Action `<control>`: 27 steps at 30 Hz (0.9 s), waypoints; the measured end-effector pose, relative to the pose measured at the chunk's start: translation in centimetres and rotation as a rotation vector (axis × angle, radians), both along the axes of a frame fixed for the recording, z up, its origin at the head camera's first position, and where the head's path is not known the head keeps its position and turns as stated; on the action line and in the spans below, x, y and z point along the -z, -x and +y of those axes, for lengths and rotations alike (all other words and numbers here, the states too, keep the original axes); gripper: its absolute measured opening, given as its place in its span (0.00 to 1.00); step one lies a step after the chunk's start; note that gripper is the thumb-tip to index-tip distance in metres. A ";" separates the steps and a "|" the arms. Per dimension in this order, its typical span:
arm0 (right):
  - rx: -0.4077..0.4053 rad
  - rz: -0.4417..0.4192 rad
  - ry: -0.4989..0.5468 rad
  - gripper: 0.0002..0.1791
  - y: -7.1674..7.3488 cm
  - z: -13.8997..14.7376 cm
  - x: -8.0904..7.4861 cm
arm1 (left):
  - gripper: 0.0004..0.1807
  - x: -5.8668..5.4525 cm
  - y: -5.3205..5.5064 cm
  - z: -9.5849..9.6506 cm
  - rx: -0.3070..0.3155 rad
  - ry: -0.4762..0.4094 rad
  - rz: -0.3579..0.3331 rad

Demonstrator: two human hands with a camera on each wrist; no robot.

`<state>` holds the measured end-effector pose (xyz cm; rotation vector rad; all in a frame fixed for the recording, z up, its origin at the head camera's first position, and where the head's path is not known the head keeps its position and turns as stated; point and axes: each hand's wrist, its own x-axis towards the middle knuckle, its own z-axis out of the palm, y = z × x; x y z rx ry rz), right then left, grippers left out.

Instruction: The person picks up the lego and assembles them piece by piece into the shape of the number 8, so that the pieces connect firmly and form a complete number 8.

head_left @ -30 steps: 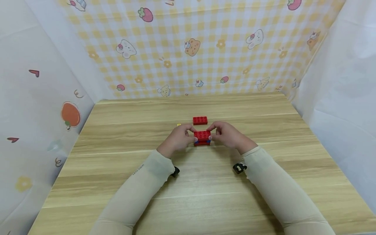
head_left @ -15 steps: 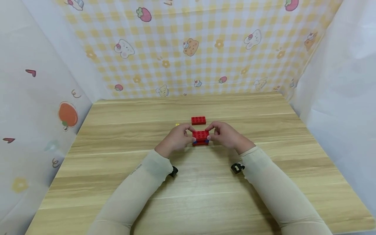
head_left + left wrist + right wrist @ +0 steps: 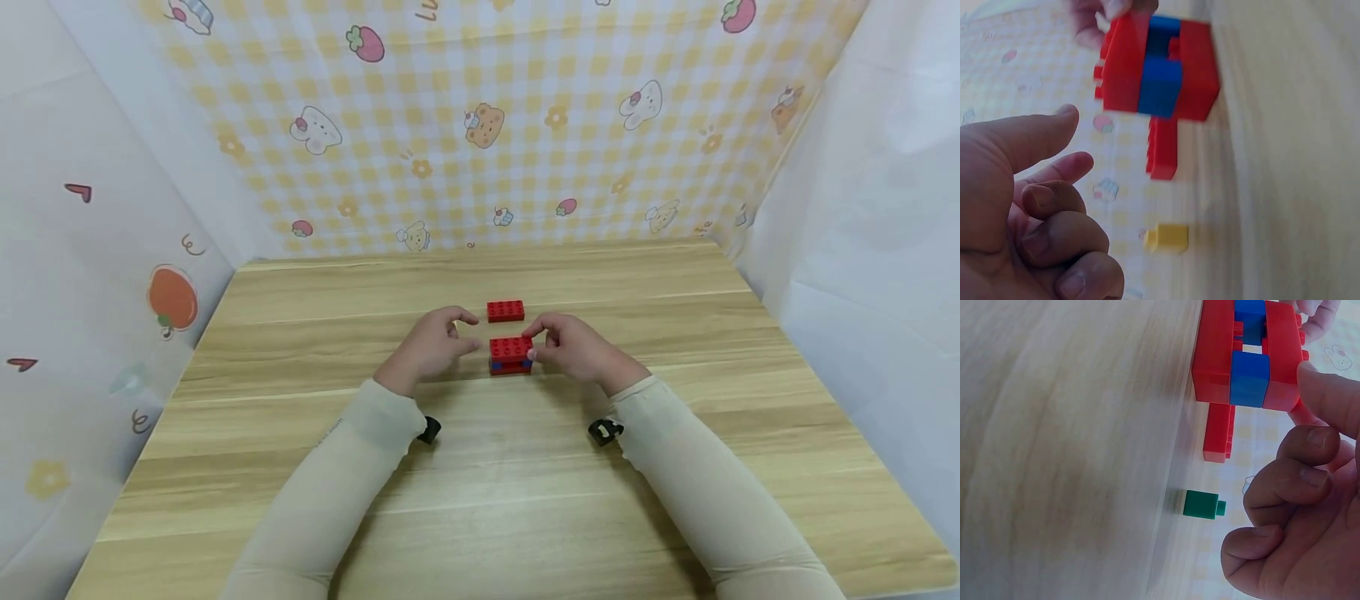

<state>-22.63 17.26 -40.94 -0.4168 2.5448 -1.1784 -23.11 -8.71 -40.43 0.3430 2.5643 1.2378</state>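
Observation:
A small stack of toy building bricks stands on the wooden table: a top red brick (image 3: 511,346), two blue bricks (image 3: 1160,86) under its ends, and a bottom red brick (image 3: 1213,369). Between the blue bricks is a gap. My right hand (image 3: 577,348) pinches the right end of the top red brick with thumb and index finger. To the left of the stack, my left hand (image 3: 431,346) is apart from it, thumb and index finger spread and holding nothing.
Behind the stack lies a loose red brick (image 3: 506,312). A small yellow brick (image 3: 1171,237) stands on the left side and a small green brick (image 3: 1201,504) on the right. A checked cloth (image 3: 450,167) hangs at the table's back edge.
My left hand has let go of the stack's left end and drawn back to the left. The right hand keeps its pinch, and the stack stays in place.

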 end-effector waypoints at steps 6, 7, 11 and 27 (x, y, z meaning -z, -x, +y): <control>0.002 0.004 -0.002 0.12 0.0 0.1 -0.1 | 0.22 -0.2 0.6 -1.4 -0.063 0.004 0.010; 0.001 0.004 -0.002 0.12 0.0 0.1 -0.1 | 0.22 -0.2 0.7 -1.5 -0.072 0.005 0.006; -0.001 0.005 0.004 0.12 -0.1 0.1 -0.3 | 0.22 -0.1 1.1 -2.0 -0.080 0.023 -0.003; -0.005 0.004 0.007 0.11 0.0 0.0 -0.1 | 0.20 1.0 2.6 -1.9 -0.119 0.126 -0.070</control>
